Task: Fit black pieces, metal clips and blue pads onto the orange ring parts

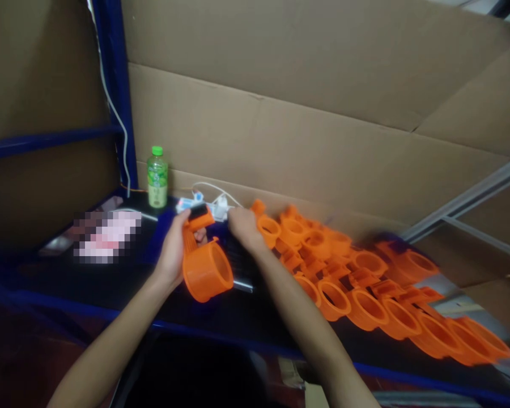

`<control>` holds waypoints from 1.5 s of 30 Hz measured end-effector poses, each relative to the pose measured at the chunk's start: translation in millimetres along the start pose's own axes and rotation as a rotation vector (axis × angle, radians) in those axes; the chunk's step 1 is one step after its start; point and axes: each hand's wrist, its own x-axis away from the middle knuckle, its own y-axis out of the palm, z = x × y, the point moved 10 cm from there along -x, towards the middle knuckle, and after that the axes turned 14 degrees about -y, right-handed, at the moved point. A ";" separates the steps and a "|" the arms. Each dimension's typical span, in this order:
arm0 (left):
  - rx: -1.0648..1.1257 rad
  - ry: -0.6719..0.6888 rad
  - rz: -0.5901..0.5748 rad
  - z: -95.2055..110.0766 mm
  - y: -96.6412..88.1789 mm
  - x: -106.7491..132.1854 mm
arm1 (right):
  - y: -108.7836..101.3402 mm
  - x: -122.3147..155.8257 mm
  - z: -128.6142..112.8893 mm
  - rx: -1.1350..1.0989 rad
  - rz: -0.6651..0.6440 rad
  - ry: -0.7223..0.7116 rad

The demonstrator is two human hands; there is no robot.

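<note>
My left hand point(173, 249) is wrapped around an orange plastic tape dispenser point(206, 273), raised over the dark table. Its wide round hub faces down and to the right, and a black piece point(198, 212) sits at its upper end. To the right of it, my right hand point(243, 228) is curled with the knuckles up, close to the white power strip point(215, 211). The fingertips are hidden behind the hand, so whatever they grip does not show. Several more orange tape dispensers point(368, 309) lie in rows just right of that hand.
A green-capped bottle point(157, 178) stands at the back left, against the cardboard wall point(255, 130). Left of it lies a blurred-out pinkish patch point(108, 237). A thin metal strip point(243, 286) rests on the black tabletop point(110, 283). Blue posts point(117, 85) frame the left side.
</note>
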 end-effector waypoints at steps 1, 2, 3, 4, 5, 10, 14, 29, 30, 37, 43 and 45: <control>0.001 0.006 0.001 0.8 -0.1 -0.1 | -6.9 0.8 1.4 -0.012 0.023 0.004; 0.003 0.009 0.003 1.2 -0.4 -0.1 | -15.1 2.1 2.8 -0.028 0.049 0.005; 0.005 0.012 0.008 1.5 -0.8 -0.1 | -24.4 3.9 3.7 -0.047 0.077 0.002; 0.008 0.016 0.012 1.7 -1.2 -0.1 | -34.3 6.2 3.8 -0.069 0.105 -0.007; 0.014 0.021 0.016 1.8 -1.6 0.0 | -44.3 9.1 3.1 -0.087 0.128 -0.020; 0.060 0.093 0.039 6.7 -5.1 -0.1 | -101.9 35.3 -18.1 -0.525 0.420 -0.212; 0.076 0.109 0.066 7.7 -10.6 -2.5 | -130.1 59.0 -38.3 -0.785 0.610 -0.345; 0.076 -0.016 0.017 -1.4 -3.4 -1.2 | -123.6 60.8 -57.9 -0.880 0.365 -0.545; 0.069 -0.032 0.009 -3.1 -2.4 -1.7 | -123.1 60.6 -56.3 -0.874 0.363 -0.541; 0.029 -0.045 -0.024 -3.7 3.5 -1.3 | -127.0 63.8 -59.5 -0.824 0.348 -0.611; -0.005 -0.097 -0.041 -9.4 8.5 2.6 | -128.4 66.9 -59.3 -0.811 0.321 -0.649; -0.002 -0.094 -0.018 -10.1 8.6 4.2 | -128.3 68.5 -59.6 -0.823 0.305 -0.663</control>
